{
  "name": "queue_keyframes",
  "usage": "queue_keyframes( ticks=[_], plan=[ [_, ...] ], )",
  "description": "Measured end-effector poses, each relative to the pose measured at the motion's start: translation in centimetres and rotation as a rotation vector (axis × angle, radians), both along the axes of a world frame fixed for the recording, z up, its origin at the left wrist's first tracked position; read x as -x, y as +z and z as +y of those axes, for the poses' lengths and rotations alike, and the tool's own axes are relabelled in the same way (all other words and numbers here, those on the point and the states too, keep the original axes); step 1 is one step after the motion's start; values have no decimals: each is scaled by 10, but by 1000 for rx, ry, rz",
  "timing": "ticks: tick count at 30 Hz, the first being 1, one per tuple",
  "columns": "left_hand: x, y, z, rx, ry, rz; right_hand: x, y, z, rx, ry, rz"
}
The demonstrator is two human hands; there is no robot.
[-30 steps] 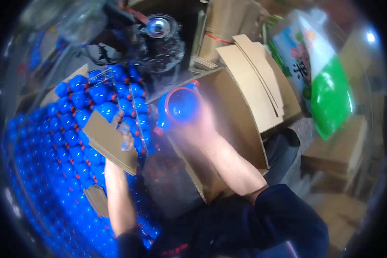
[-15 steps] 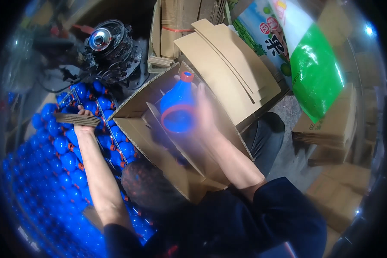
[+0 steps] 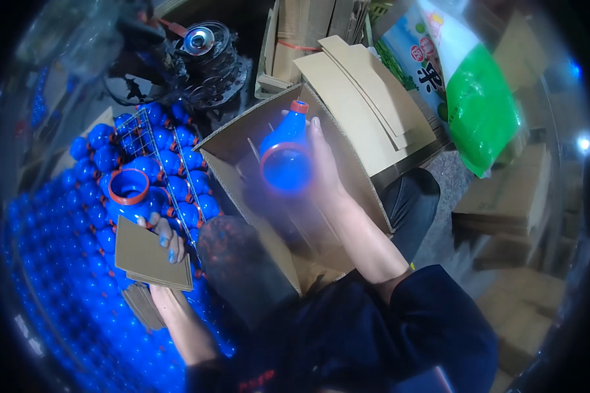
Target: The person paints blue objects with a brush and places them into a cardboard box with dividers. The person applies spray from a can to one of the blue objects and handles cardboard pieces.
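My right hand (image 3: 328, 160) is closed around the right side of a glossy blue funnel-shaped piece (image 3: 285, 167) with a red wide rim and red narrow end. It is over the cardboard box (image 3: 360, 190), its narrow end tilted away. The box's inside shows upright cardboard dividers, partly blurred. At the left, my left hand (image 3: 166, 237), its fingertips stained blue, grips a few small flat cardboard pieces (image 3: 147, 255). Right above those fingers stands another blue piece with a red rim (image 3: 130, 196); I cannot tell whether the hand touches it.
Many blue pieces with red ends (image 3: 59, 242) fill the left side, with a wire rack (image 3: 137, 137) among them. Large cardboard sheets (image 3: 367, 98) lie beyond the box. A dark machine (image 3: 206, 69) stands far left, a green-and-white bag (image 3: 482, 105) and stacked cartons (image 3: 505, 196) right.
My left hand has come nearer and turned, showing the cardboard pieces' flat faces. A red-rimmed blue piece now stands above it. The right hand still holds its piece over the box. The view has shifted.
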State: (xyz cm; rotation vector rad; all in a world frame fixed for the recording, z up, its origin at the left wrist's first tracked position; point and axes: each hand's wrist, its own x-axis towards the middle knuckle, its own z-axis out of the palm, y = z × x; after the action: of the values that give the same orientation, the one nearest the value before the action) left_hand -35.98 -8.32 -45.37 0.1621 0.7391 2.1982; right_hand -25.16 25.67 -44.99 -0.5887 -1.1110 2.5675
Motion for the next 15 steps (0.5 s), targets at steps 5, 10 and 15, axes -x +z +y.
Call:
queue_keyframes(
  ticks=[5, 10, 15],
  plan=[
    [-49, -4, -33, 23, 113, -158, -1, 21, -7, 234, 56, 48],
    [-73, 17, -47, 106, 191, -133, 3, 36, -11, 406, 144, 67],
    [-78, 10, -61, 320, 300, -138, 1, 13, -5, 530, 189, 119]
  ],
)
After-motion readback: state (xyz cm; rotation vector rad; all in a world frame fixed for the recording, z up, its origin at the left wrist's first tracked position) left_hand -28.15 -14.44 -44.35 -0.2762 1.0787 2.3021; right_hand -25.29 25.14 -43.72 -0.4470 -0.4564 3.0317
